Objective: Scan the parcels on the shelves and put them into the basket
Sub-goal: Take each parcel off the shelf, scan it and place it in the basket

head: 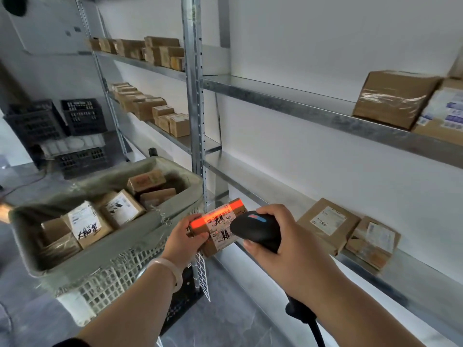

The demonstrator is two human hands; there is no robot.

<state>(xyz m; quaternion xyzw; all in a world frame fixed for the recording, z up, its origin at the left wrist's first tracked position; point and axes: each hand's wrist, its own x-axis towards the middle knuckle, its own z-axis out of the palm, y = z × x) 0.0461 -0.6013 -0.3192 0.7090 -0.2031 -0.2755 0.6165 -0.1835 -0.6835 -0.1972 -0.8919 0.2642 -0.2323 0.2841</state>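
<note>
I hold a small cardboard parcel (217, 227) in my left hand (186, 237), the grip closed around its left end with the thumb on top, and the white label faces up to me. My right hand (280, 236) is closed around a black scanner (258, 230), which has a smooth rounded plastic head with a small blue light on it. The scanner is just to the right of the parcel and points left at it, and a bright orange-red band of light lies across the far part of the label. The long axis of the parcel runs from near-left to far-right. The basket (105, 279) is on the left of the parcel and a little lower, very near to my left hand, so I judge that this hand only needs a short move to the left to drop it in. The basket is a white plastic grid lined with a grey cloth bag, and several brown taped boxes already lie inside. On the lower shelf (413, 276), made of dull grey metal, two flat parcels (328, 225) wait on the right.
</note>
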